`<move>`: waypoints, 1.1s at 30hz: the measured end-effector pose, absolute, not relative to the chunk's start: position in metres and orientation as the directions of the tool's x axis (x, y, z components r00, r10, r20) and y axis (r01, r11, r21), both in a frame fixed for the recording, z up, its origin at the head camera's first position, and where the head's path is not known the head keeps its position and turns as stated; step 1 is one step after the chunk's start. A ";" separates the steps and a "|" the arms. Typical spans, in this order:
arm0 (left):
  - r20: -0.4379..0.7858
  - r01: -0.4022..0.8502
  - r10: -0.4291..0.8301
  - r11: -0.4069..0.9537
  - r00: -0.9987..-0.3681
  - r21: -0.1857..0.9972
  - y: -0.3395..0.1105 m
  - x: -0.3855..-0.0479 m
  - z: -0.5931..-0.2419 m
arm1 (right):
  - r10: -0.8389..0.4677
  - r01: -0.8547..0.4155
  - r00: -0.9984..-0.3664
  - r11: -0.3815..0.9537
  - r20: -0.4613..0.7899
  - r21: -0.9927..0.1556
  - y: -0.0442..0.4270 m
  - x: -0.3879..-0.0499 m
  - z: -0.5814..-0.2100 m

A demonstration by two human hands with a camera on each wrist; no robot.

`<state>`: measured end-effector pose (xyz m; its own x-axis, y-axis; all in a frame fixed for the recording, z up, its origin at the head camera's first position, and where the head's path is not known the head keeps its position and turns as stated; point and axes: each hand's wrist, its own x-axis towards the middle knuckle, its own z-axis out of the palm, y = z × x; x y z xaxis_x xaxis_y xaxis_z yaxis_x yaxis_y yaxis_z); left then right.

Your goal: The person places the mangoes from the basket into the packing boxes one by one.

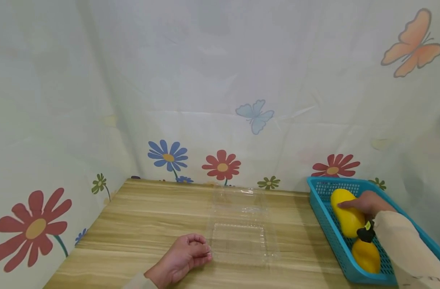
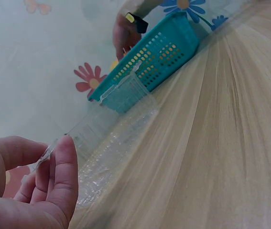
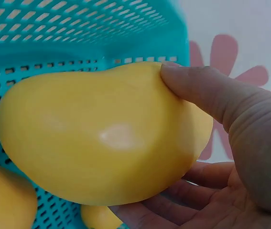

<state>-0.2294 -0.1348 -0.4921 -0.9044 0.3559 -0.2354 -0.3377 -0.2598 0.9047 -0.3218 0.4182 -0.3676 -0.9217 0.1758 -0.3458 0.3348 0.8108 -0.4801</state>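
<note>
My left hand [image 1: 182, 257] pinches the near left edge of a clear plastic clamshell box [image 1: 238, 241], which lies unfolded on the table. In the left wrist view the thumb and fingertips meet on the thin rim of that box [image 2: 121, 95]. On the right, my right hand [image 1: 371, 204] grips a large yellow mango [image 1: 346, 214] inside a teal basket [image 1: 326, 224]. The right wrist view shows the thumb on top of the mango [image 3: 102, 133] and the fingers curled beneath it. A second mango-like yellow fruit [image 1: 366, 257] lies nearer in the basket.
A wood-grain table [image 1: 144, 216] bears the box and the basket. Behind it hangs a pale curtain [image 1: 191, 80] printed with flowers and butterflies. A smaller yellow fruit [image 3: 99, 217] shows partly beneath the gripped mango in the right wrist view.
</note>
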 end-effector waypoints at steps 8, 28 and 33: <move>-0.231 -0.332 0.343 -0.276 -0.911 0.902 -0.134 -0.228 -0.490 | 0.114 0.238 -0.957 0.833 -0.267 -0.499 0.407 -0.314 -0.344; -0.235 -0.339 0.352 -0.274 -0.906 0.900 -0.136 -0.227 -0.488 | 0.003 0.057 -0.991 0.911 -0.131 -0.409 0.381 -0.303 -0.316; -0.227 -0.332 0.358 -0.263 -0.905 0.906 -0.137 -0.227 -0.491 | -0.068 -0.037 -0.996 0.919 -0.066 -0.392 0.371 -0.297 -0.312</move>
<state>-0.2275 -0.1369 -0.4906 -0.9054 0.3585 -0.2274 -0.3317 -0.2632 0.9059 -0.2969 0.3713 -0.3120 -0.9955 -0.0679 -0.0660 -0.0367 0.9192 -0.3920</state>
